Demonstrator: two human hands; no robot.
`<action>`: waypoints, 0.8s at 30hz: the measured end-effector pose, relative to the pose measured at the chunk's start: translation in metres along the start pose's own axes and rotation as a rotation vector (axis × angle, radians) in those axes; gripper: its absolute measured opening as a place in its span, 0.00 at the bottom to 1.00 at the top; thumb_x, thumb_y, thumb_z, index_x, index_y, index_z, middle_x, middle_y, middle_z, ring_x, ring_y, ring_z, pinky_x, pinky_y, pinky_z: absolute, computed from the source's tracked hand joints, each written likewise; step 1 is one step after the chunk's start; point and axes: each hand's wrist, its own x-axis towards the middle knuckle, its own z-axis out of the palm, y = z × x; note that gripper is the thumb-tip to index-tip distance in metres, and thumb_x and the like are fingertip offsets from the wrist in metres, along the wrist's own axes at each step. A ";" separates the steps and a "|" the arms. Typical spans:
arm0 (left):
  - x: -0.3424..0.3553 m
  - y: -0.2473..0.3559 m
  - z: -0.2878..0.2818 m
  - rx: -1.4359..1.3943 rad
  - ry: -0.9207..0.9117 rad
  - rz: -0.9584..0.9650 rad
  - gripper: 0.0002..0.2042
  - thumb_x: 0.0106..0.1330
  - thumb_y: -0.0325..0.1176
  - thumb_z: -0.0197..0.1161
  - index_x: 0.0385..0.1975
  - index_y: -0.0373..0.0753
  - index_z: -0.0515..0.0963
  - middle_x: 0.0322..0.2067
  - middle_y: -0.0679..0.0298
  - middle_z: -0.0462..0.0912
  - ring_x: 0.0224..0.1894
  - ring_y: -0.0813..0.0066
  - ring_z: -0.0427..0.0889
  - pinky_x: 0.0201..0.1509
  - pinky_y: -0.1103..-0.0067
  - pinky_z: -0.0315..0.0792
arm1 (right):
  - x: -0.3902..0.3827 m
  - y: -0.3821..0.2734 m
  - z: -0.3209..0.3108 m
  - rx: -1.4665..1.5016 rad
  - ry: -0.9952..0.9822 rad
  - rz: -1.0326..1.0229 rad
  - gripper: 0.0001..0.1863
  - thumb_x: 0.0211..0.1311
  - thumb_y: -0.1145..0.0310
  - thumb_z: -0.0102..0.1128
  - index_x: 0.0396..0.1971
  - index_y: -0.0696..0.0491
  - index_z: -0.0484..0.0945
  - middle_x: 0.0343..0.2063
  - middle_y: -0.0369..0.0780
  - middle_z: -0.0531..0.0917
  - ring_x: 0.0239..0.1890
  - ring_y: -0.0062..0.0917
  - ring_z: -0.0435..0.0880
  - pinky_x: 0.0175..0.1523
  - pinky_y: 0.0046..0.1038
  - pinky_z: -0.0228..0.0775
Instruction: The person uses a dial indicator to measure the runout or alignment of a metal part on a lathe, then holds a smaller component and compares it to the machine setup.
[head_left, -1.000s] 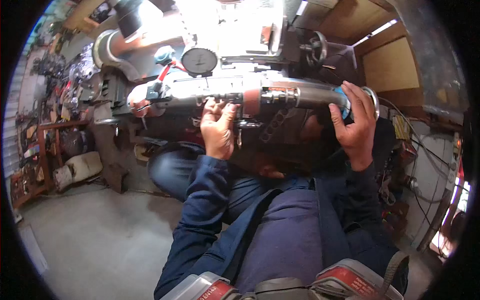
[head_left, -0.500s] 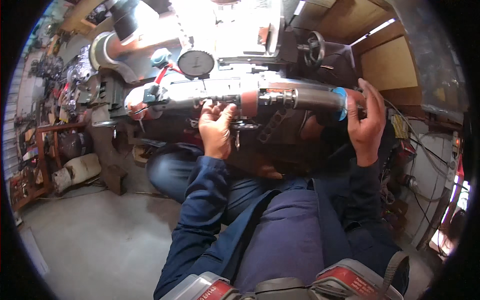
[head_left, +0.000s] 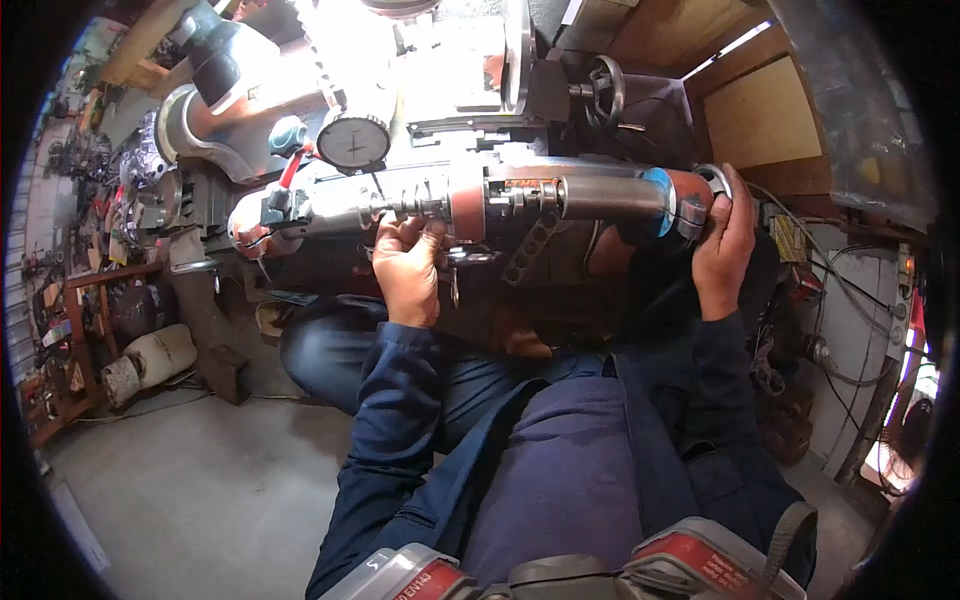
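Observation:
A lobed metal shaft (head_left: 425, 197) runs lengthwise between two steel cylinders of a long bench fixture. My left hand (head_left: 407, 280) reaches it from below, thumb and fingers closed on the shaft near an orange-brown block (head_left: 467, 203). Above those fingers stands a round dial gauge (head_left: 353, 141), its thin stem coming down to the shaft; a red arm (head_left: 290, 170) is beside it. At the fixture's right end, my right hand (head_left: 724, 250) is curled around a metal ring (head_left: 713, 182). Next to that ring is an orange-brown end block (head_left: 686, 188) with a blue collar (head_left: 661, 200).
Behind the fixture stands a brightly lit machine with a handwheel (head_left: 607, 93). A holed metal strip (head_left: 530, 250) hangs just below the shaft. On the left floor lies a pale cylinder (head_left: 162, 357) by a brown rack (head_left: 85, 330). Cables (head_left: 850, 290) run along the right wall.
My right hand's fingers, stretched out beside the end block before, now curl around the metal ring. My left hand stays at the shaft. The whole view has shifted slightly, and the dial's face is clearer.

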 end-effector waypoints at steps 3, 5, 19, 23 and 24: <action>0.000 -0.002 0.000 -0.013 -0.015 0.009 0.09 0.61 0.21 0.65 0.36 0.38 0.70 0.30 0.65 0.81 0.23 0.80 0.79 0.22 0.87 0.68 | -0.011 0.004 0.008 0.069 0.105 -0.072 0.22 0.75 0.60 0.39 0.60 0.59 0.68 0.57 0.49 0.73 0.60 0.41 0.71 0.64 0.36 0.61; 0.001 -0.002 0.001 -0.023 -0.018 0.011 0.08 0.62 0.22 0.64 0.35 0.38 0.70 0.29 0.64 0.81 0.21 0.81 0.78 0.17 0.87 0.65 | -0.015 0.001 0.008 0.061 0.109 -0.062 0.22 0.75 0.61 0.39 0.60 0.59 0.67 0.57 0.49 0.73 0.60 0.42 0.70 0.64 0.37 0.60; 0.014 -0.010 -0.002 -0.007 -0.007 -0.006 0.10 0.62 0.19 0.62 0.30 0.40 0.67 0.23 0.64 0.80 0.17 0.82 0.75 0.16 0.86 0.63 | -0.058 0.027 0.031 0.214 0.284 0.089 0.23 0.74 0.64 0.42 0.64 0.58 0.59 0.60 0.52 0.67 0.63 0.41 0.68 0.64 0.35 0.60; 0.012 -0.003 -0.004 -0.013 -0.024 -0.024 0.12 0.62 0.18 0.61 0.31 0.41 0.64 0.24 0.64 0.79 0.18 0.82 0.76 0.17 0.86 0.63 | -0.023 0.011 0.006 0.157 0.080 0.091 0.24 0.75 0.59 0.40 0.63 0.58 0.63 0.56 0.50 0.73 0.58 0.38 0.73 0.62 0.33 0.62; 0.013 -0.002 -0.008 0.001 -0.060 -0.052 0.13 0.62 0.17 0.59 0.30 0.42 0.62 0.26 0.64 0.80 0.20 0.81 0.78 0.17 0.86 0.64 | -0.014 0.007 0.001 0.166 -0.016 0.140 0.24 0.75 0.58 0.39 0.62 0.57 0.65 0.55 0.49 0.75 0.57 0.37 0.74 0.62 0.33 0.63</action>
